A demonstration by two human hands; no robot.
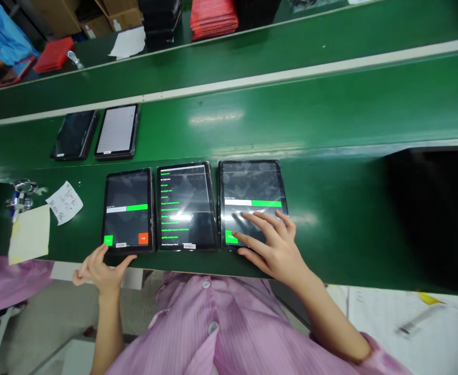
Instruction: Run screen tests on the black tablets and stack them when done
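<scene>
Three tablets lie side by side on the green bench. My left hand (103, 268) is at the lower edge of the left tablet (127, 190), its index fingertip by the green button and its thumb spread apart. The middle tablet (187, 208), with no hand on it, shows a list of mostly green text lines. Over the lower part of the right tablet (248, 179) my right hand (278, 247) is spread, with a fingertip at the green button. This hand covers the screen's lower right corner. Neither hand grips anything.
Behind lie a dark tablet (74, 134) and a lit tablet (117, 130). A handwritten note (65, 202) and a yellowish paper (29, 234) lie left. A black box-like object (435, 219) stands right. Red pouches (214, 18) and a co-worker's blue sleeve (4, 31) are at the back.
</scene>
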